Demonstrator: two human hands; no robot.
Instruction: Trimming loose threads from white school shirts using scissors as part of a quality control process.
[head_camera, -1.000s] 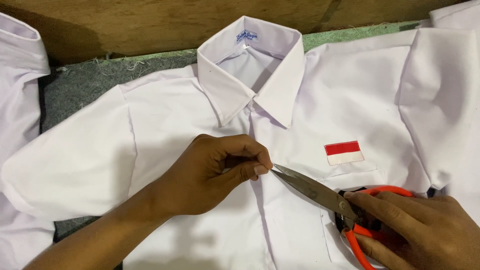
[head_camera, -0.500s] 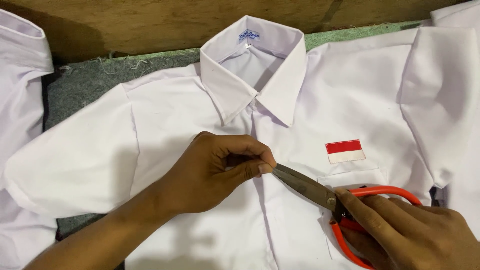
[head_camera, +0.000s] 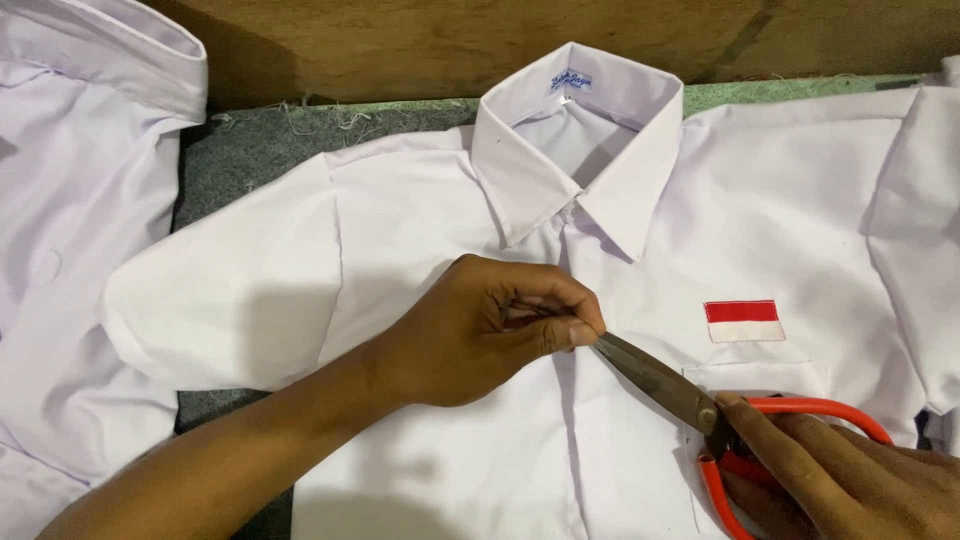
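Left hand (head_camera: 490, 330) pinches something tiny at the white shirt's (head_camera: 420, 210) placket; right hand (head_camera: 840, 475) grips orange-handled scissors (head_camera: 700, 405) at four o'clock — keep the tips shallow, clear of cloth.

A white short-sleeved shirt (head_camera: 420, 230) lies flat and face up, collar pointing away, buttoned closed down the front placket. Its collar stands spread open just beyond the left hand's fingers (head_camera: 560, 315), which pinch the placket below the collar points. A small red-and-white patch (head_camera: 743, 321) sits above the chest pocket, beside those fingers on the far side of the blades. The scissors (head_camera: 700, 400) have dull grey metal blades and orange loop handles; the blades look nearly closed, with the tip touching the pinching fingers. The handles lie under the right hand's fingers (head_camera: 790, 450), over the pocket.
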